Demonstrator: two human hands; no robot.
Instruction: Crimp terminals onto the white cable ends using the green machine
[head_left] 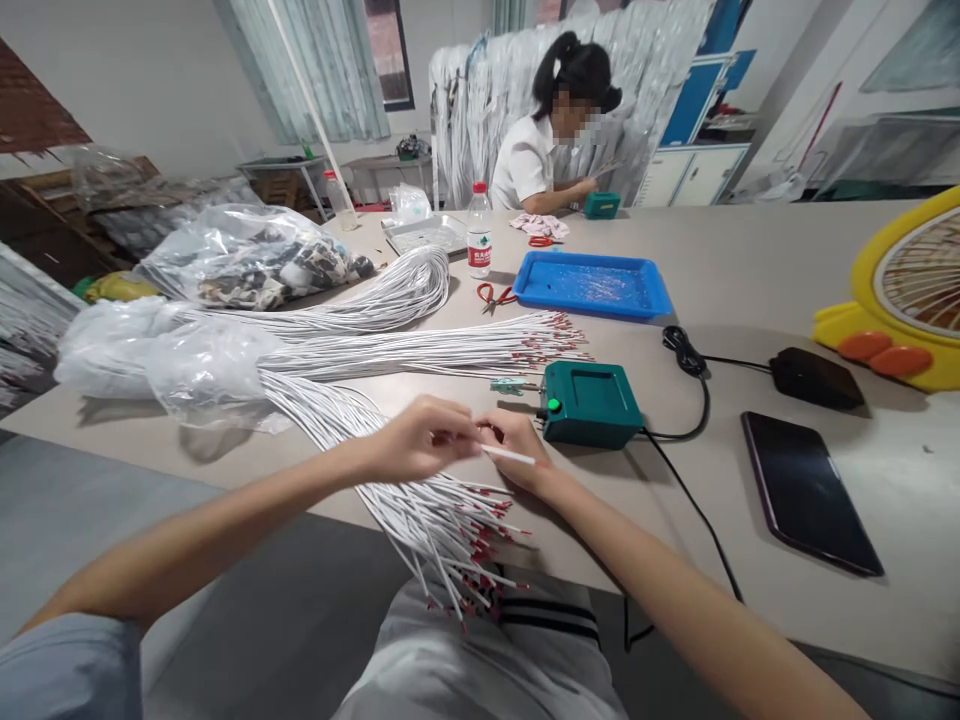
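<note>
Wire: had it pinched in left hand, over red-tipped bundle. Couldn't tell grip of right hand, beside green box.

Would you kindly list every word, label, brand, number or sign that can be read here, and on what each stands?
"农夫山泉": apparently, in white on the red label of the water bottle; small, so not certain.
Finer print on that label: too small to read.
White cabinet: faint marks, too small to read.
Green box and phone: no readable text.
</note>
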